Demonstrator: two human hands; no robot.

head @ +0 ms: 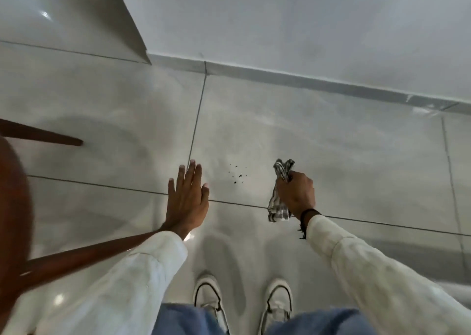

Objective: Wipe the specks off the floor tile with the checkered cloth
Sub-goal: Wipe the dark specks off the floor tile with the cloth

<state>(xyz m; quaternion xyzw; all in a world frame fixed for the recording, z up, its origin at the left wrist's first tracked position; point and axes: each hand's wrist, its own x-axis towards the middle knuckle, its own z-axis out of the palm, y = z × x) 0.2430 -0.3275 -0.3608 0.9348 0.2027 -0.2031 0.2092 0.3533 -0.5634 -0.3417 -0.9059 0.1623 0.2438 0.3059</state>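
Several small dark specks (237, 176) lie scattered on a glossy pale grey floor tile (331, 156), between my two hands. My right hand (297, 193) is shut on a bunched black-and-white checkered cloth (278, 202), held in the air to the right of the specks; cloth ends stick out above and below the fist. My left hand (187, 197) is open with fingers spread and palm down, left of the specks, holding nothing. Whether it touches the floor I cannot tell.
A wooden stool's seat (12, 220) and two brown legs (43, 133) fill the left edge. My two white shoes (207, 301) stand at the bottom centre. A white wall with a grey skirting (305, 80) runs across the back.
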